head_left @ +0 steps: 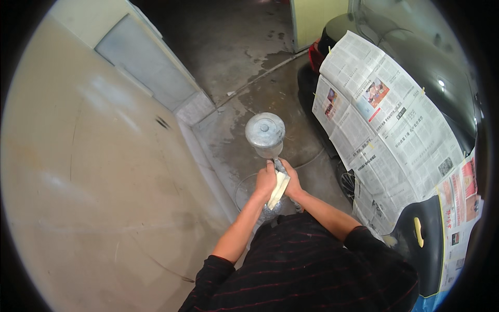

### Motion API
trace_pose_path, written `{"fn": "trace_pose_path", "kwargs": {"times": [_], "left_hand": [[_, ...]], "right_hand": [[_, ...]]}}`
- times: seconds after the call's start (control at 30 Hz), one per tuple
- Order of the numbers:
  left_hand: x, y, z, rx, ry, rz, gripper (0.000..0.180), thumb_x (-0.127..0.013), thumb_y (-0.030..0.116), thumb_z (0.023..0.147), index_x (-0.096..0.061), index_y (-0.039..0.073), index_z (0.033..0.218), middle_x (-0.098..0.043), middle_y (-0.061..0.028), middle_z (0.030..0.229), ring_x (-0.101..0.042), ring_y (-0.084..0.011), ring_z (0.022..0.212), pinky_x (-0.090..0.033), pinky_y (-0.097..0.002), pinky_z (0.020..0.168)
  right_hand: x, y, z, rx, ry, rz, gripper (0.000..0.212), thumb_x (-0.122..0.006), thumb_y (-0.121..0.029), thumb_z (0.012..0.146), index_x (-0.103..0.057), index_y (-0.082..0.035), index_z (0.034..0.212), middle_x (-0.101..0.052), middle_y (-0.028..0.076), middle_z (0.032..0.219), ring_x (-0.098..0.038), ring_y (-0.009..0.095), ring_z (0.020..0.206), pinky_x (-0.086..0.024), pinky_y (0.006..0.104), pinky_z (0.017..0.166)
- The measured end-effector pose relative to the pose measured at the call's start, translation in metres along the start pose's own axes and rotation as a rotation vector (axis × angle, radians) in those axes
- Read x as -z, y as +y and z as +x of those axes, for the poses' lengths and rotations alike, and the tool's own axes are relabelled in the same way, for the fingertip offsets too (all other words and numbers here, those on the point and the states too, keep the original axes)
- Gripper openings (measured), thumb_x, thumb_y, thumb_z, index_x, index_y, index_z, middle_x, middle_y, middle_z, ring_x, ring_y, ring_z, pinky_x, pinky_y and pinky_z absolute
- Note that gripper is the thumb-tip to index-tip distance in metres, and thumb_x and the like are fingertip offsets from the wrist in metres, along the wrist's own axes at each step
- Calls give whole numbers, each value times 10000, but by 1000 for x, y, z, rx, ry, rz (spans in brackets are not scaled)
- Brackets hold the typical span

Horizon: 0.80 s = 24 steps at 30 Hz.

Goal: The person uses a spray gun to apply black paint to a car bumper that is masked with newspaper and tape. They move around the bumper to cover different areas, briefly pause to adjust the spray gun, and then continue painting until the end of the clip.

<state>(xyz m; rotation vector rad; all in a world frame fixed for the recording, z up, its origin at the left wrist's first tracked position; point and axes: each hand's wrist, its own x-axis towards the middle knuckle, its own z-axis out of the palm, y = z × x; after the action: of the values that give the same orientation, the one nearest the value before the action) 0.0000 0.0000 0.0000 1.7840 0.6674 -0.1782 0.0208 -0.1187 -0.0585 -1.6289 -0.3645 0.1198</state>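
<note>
A spray gun point(276, 165) is held out in front of my body, its round, paint-dusted grey cup point(265, 136) pointing away with the lid on. My left hand point(266, 183) is closed at the near side of the cup, against the gun's body. From the other side my right hand point(292, 182) wraps round the gun. A folded cream strip of cloth or paper point(279, 190) hangs between both hands; which fingers pin it is hidden. Below it shows a shiny silvery, crumpled-looking thing point(271, 210), partly covered by my arm and shirt.
On the right stands a dark car point(423, 54) masked with newspaper sheets point(387, 122); a black panel with a yellow-covered door handle point(419, 232) is exposed. To the left rises a beige wall point(78, 171). A thin hose point(312, 160) curves over the wet-patched floor point(234, 112).
</note>
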Motion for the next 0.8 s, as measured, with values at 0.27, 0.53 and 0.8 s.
{"fn": "trace_pose_path", "kwargs": {"times": [0.27, 0.53, 0.8], "left_hand": [[42, -3, 1, 610, -518, -776, 478, -354, 481, 1084, -499, 151, 770, -423, 6, 568, -361, -145, 417, -298, -332, 380], [-6, -18, -14, -256, 151, 42, 568, -444, 490, 1074, -676, -28, 1107, -719, -255, 976, -703, -375, 925, -511, -491, 841], [3, -4, -12, 284, -160, -495, 590, -475, 509, 1081, -683, -43, 1071, -729, -126, 951, -697, -227, 851, -545, -399, 747]], "right_hand": [[-20, -9, -13, 47, 0, -93, 588, -749, -104, 848, -557, -17, 1398, -678, 194, 1278, -686, 350, 1149, -537, 409, 979], [0, 1, -3, -1, -17, 26, 511, -704, -132, 941, -554, -14, 1415, -660, 189, 1307, -651, 317, 1210, -494, 380, 1037], [0, -4, -12, 13, 33, -63, 549, -804, -131, 854, -597, -30, 1353, -700, 157, 1230, -689, 268, 1132, -523, 363, 976]]}}
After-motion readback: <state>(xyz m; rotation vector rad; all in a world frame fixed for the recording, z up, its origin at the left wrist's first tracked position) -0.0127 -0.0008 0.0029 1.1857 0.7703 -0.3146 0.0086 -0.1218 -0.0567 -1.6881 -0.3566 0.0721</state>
